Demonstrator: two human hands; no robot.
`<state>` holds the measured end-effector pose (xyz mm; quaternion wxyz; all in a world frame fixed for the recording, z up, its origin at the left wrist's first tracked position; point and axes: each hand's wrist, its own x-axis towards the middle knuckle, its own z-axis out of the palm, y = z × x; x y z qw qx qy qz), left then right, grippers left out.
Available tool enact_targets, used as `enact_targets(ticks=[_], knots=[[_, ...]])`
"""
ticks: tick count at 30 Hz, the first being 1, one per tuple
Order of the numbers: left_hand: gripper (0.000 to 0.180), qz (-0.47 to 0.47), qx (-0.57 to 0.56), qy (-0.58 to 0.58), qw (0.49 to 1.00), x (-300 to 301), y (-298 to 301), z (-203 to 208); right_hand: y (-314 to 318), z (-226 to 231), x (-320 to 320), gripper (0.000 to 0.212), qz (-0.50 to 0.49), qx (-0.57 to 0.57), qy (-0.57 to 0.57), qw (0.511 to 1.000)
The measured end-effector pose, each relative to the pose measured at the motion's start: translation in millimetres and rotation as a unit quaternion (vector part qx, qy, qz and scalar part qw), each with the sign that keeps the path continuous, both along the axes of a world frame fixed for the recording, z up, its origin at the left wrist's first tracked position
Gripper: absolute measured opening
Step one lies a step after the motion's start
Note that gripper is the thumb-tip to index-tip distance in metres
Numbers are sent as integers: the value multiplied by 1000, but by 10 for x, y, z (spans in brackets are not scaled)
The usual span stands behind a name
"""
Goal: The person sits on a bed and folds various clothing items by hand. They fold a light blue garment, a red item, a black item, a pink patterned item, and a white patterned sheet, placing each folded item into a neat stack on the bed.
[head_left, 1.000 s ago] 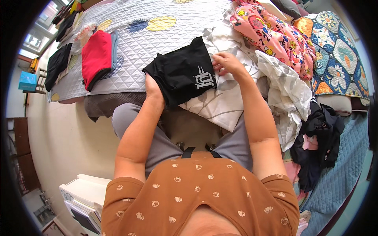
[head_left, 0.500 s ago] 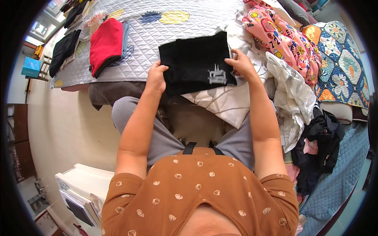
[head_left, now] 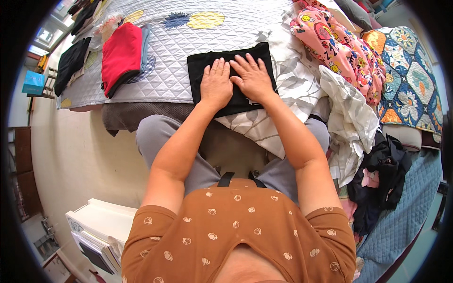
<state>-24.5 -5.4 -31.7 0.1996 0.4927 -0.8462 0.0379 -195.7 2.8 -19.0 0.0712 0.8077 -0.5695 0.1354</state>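
- At far left, a blue box (head_left: pixel 33 82) sits on a small chair (head_left: pixel 49 88).
- A dark folded garment (head_left: pixel 71 66) lies at the corner of the pale quilted bedspread (head_left: pixel 174 56).
- Beside it is a red folded garment (head_left: pixel 123 54), with light-blue cloth (head_left: pixel 144 47) showing along its right edge.
- The black folded cloth (head_left: pixel 236 101) lies at the bed's near edge, in front of the person, partly over a white leaf-patterned sheet (head_left: pixel 257 125).
- The left hand (head_left: pixel 217 85) rests palm down on the black folded cloth, fingers extended, gripping nothing.
- The right hand (head_left: pixel 253 78) lies flat just beside it, fingers slightly spread, thumb toward the left hand.
- Further right are pink printed fabric (head_left: pixel 330 47), a crumpled white cloth (head_left: pixel 349 122) and a dark garment heap (head_left: pixel 389 170).
- At far right lies a floral patchwork quilt (head_left: pixel 410 80).
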Motion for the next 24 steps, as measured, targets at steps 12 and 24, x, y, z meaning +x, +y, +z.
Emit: enact_targets(ticks=[12, 24], knots=[[78, 156, 63, 34, 985, 601, -206, 42, -148, -174, -756, 74, -200, 63, -189, 959], [66, 190, 125, 408, 884, 715, 578, 27, 580, 104, -604, 28, -156, 232, -754, 594]])
